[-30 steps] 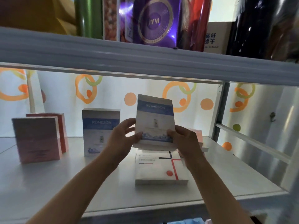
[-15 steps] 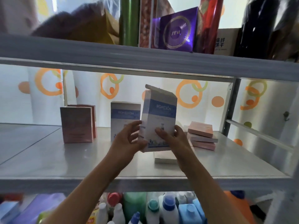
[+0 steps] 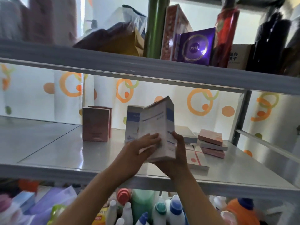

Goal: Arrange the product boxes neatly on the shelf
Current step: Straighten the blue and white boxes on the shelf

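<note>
while your left hand (image 3: 142, 148) lies flat-fingered and your right hand (image 3: 177, 153) wraps the white-blue box (image 3: 159, 127), three boxes stand; the pink stack (image 3: 211, 143) remains flat

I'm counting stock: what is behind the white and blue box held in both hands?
Behind the held white and blue box, a matching upright white and blue box stands on the grey metal shelf. Most of its front is covered.
</note>
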Demonstrator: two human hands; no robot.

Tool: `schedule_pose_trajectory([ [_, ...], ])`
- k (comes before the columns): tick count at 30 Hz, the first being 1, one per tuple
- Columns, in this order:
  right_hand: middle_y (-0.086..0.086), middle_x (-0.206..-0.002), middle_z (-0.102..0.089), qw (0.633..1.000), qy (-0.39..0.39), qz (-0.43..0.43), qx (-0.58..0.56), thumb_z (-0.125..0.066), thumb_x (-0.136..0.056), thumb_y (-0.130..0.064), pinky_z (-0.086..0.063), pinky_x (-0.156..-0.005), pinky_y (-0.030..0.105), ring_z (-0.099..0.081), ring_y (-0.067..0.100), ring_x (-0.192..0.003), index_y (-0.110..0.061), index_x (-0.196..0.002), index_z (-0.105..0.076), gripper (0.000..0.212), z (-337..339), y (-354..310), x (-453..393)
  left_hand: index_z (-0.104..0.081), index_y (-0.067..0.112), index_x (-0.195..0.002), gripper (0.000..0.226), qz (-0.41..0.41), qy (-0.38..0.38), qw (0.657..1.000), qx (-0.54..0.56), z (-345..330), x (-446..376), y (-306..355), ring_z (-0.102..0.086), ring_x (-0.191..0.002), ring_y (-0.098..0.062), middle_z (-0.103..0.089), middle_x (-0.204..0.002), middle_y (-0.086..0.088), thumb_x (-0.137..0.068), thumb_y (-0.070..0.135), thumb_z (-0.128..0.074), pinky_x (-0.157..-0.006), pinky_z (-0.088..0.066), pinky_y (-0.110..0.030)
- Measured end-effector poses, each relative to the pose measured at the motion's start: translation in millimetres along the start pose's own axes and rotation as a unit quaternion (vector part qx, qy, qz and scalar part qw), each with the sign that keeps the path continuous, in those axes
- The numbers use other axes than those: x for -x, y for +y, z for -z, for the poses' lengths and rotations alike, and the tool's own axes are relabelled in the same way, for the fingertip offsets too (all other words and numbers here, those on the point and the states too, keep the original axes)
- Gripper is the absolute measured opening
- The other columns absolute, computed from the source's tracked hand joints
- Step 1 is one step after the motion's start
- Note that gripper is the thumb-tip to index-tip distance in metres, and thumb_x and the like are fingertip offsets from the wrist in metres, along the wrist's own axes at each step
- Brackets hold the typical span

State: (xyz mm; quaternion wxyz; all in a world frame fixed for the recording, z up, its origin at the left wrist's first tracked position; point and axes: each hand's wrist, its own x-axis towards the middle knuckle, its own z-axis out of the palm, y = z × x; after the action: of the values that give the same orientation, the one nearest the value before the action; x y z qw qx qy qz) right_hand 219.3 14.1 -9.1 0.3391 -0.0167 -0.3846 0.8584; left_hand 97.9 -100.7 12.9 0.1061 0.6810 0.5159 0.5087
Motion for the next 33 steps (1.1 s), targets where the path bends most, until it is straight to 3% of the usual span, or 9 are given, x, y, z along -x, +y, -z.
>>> schedule_pose_trajectory([
  [2, 0.021, -0.111, -0.061, 0.999, 0.000, 0.001, -0.044, -0.045, -0.084, -0.057, -0.051, -0.087, 0.048, -0.059, 0.036, -0.100, -0.006, -0.134, -0.048, 0.072, 3, 8, -1, -0.058, 0.036, -0.127, 0.036, -0.018, 0.028, 0.991, -0.129, -1, -1, -11, -0.037, -0.134, -0.002, -0.048, -0.141, 0.017, -0.092, 0.025, -0.060, -0.112, -0.032, -0.023],
  [4, 0.022, -0.118, -0.058, 0.998, -0.015, 0.006, -0.055, -0.043, -0.083, -0.060, -0.044, -0.094, 0.049, -0.054, 0.038, -0.106, -0.005, -0.137, -0.047, 0.077, 5, 14, -1, -0.055, 0.027, -0.132, 0.047, 0.012, 0.060, 0.980, -0.187, 1, -1, -19, -0.035, -0.137, -0.008, -0.044, -0.145, 0.012, -0.087, 0.032, -0.066, -0.115, -0.030, -0.031],
  [7, 0.024, -0.131, -0.050, 0.999, -0.032, -0.006, -0.044, -0.035, -0.085, -0.065, -0.029, -0.106, 0.055, -0.044, 0.043, -0.119, -0.007, -0.143, -0.046, 0.083, 14, 18, -3, -0.048, 0.027, -0.136, 0.060, 0.046, 0.079, 0.976, -0.199, 4, 3, -26, -0.035, -0.134, -0.011, -0.038, -0.148, 0.010, -0.082, 0.041, -0.070, -0.110, -0.030, -0.031],
  [13, 0.023, -0.140, -0.037, 0.997, -0.040, -0.021, -0.057, -0.022, -0.085, -0.072, -0.006, -0.115, 0.059, -0.035, 0.043, -0.125, -0.012, -0.152, -0.028, 0.090, 20, 23, -4, -0.053, 0.037, -0.132, 0.048, -0.005, 0.031, 0.957, -0.289, 28, -2, -40, -0.030, -0.141, -0.015, -0.038, -0.149, 0.010, -0.086, 0.038, -0.066, -0.115, -0.029, -0.041],
  [20, 0.023, -0.139, -0.045, 0.995, -0.079, -0.011, -0.058, -0.016, -0.086, -0.073, -0.002, -0.116, 0.057, -0.033, 0.042, -0.127, -0.010, -0.144, -0.044, 0.090, 18, 24, -8, -0.060, 0.027, -0.128, 0.043, -0.037, 0.057, 0.960, -0.272, 33, -1, -37, -0.037, -0.135, -0.013, -0.044, -0.145, 0.009, -0.086, 0.028, -0.069, -0.111, -0.034, -0.038],
  [23, 0.022, -0.138, -0.043, 0.994, -0.086, -0.027, -0.055, -0.024, -0.085, -0.073, 0.000, -0.117, 0.055, -0.035, 0.041, -0.125, -0.011, -0.144, -0.044, 0.087, 19, 20, -11, -0.067, 0.024, -0.112, 0.027, -0.037, 0.075, 0.960, -0.269, 32, 2, -37, -0.045, -0.123, -0.012, -0.053, -0.134, 0.007, -0.085, 0.025, -0.070, -0.104, -0.041, -0.036],
  [25, 0.021, -0.137, -0.045, 0.995, -0.079, -0.036, -0.046, -0.036, -0.086, -0.069, -0.005, -0.117, 0.055, -0.038, 0.040, -0.123, -0.012, -0.142, -0.047, 0.081, 17, 17, -16, -0.068, 0.025, -0.102, 0.013, -0.026, 0.080, 0.963, -0.257, 29, 1, -34, -0.051, -0.108, -0.009, -0.061, -0.120, 0.009, -0.089, 0.023, -0.064, -0.095, -0.049, -0.030],
  [28, 0.017, -0.129, -0.054, 0.995, -0.015, 0.008, 0.097, -0.067, -0.078, -0.060, -0.027, -0.113, 0.054, -0.049, 0.037, -0.115, -0.015, -0.136, -0.054, 0.074, 10, 9, -21, -0.060, 0.035, -0.113, 0.019, 0.052, 0.043, 0.990, -0.126, 24, -1, -23, -0.056, -0.103, -0.007, -0.060, -0.115, 0.017, -0.097, 0.031, -0.050, -0.080, -0.048, -0.016],
  [33, -0.005, -0.122, -0.063, 0.899, 0.103, 0.059, 0.421, -0.075, -0.054, -0.074, -0.053, -0.093, 0.033, -0.061, 0.019, -0.112, -0.036, -0.128, -0.048, 0.087, -6, 5, -30, -0.050, 0.039, -0.116, 0.035, 0.133, 0.003, 0.987, 0.090, 29, -7, -14, -0.060, -0.105, -0.014, -0.059, -0.115, 0.017, -0.084, 0.043, -0.063, -0.081, -0.057, -0.027],
])
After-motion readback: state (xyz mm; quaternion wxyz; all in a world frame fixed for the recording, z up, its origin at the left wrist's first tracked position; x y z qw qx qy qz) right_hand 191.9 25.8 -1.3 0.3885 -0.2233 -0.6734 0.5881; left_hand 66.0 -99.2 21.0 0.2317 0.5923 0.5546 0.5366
